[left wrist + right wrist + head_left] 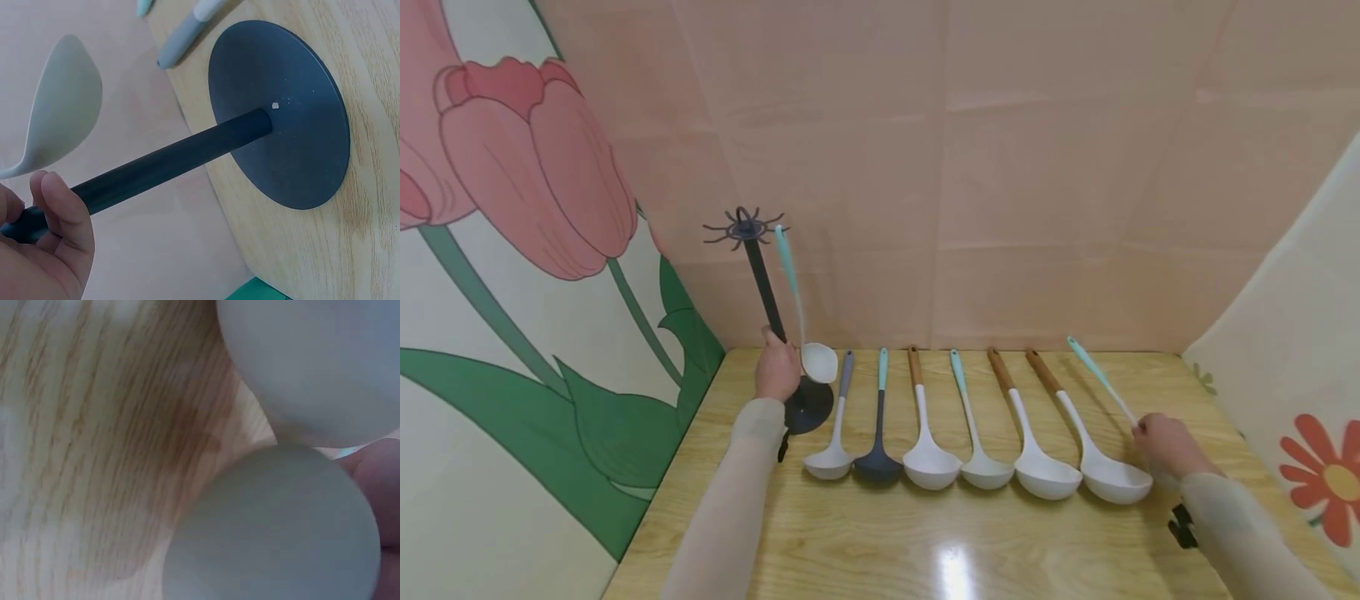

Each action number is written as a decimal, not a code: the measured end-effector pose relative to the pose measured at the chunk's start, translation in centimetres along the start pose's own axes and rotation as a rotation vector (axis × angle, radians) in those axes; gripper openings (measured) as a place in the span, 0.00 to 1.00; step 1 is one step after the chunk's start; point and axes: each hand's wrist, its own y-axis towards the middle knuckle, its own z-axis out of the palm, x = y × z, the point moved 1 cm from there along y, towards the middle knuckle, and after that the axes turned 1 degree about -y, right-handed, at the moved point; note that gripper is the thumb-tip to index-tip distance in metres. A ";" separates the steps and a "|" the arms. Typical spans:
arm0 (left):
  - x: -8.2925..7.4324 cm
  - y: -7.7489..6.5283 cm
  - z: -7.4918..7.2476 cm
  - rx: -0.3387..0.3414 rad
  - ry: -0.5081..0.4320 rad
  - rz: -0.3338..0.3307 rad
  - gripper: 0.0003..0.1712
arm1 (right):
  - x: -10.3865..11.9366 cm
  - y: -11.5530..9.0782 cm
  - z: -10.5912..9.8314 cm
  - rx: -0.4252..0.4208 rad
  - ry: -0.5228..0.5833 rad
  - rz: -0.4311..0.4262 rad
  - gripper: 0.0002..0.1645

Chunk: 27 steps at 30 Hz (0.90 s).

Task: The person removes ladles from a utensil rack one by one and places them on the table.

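My left hand (777,367) grips the black pole (169,162) of a utensil stand with a ring of hooks (745,228) on top and a round black base (281,119). From one hook hangs a white ladle (819,363) with a turquoise handle; its bowl is beside the pole. At the right end of the row, my right hand (1172,446) holds another turquoise-handled ladle (1103,377) by its white shaft, handle pointing up and left. In the head view the hand hides its bowl. Two pale bowls, one a ladle bowl (275,531), fill much of the right wrist view.
Several ladles lie side by side on the wooden table (850,550), handles toward the back wall: a grey-handled one (829,462), a dark one (877,465), and white ones with brown or turquoise handles, the rightmost a brown-handled ladle (1116,482). Flower-printed cloth hangs at both sides.
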 end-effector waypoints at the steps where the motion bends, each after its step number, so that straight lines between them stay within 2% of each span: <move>1: 0.0 0.0 0.0 0.001 -0.002 -0.001 0.32 | -0.1 0.0 0.2 0.006 0.002 0.005 0.15; 8: 0.0 -0.2 -0.1 0.016 -0.016 -0.018 0.31 | -1.3 0.4 1.8 0.012 0.004 0.022 0.15; 15: -0.1 0.0 0.0 -0.018 -0.007 0.003 0.30 | -1.2 0.8 2.1 -0.037 -0.008 -0.004 0.13; 23: 0.0 0.0 0.1 -0.015 -0.021 0.007 0.30 | -1.7 1.1 2.7 -0.079 -0.006 0.009 0.13; 27: 0.1 0.0 0.1 -0.005 -0.028 0.003 0.31 | -1.9 1.2 2.9 -0.073 0.000 0.024 0.14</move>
